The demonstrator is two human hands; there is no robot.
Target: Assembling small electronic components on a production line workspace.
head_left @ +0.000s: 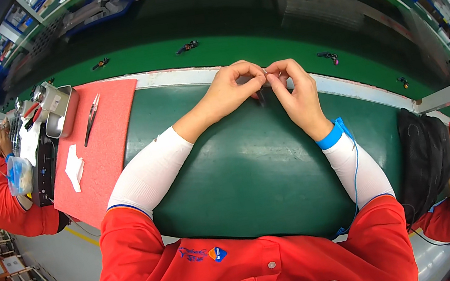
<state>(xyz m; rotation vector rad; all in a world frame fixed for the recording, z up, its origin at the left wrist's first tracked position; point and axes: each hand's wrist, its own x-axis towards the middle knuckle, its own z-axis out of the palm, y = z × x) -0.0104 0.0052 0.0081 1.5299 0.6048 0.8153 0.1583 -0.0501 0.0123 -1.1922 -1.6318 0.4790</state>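
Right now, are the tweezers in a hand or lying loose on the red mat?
Lying loose. The tweezers rest flat on the red mat; both hands, left hand and right hand, are off pinching something small.

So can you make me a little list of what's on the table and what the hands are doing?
left hand: pinching a tiny part, too small to tell what
right hand: pinching the same part, fingertips meeting the left
surface: green mat
left side: red mat with tweezers and white folded paper
beyond it: metal tin
wrist: blue strap with cord
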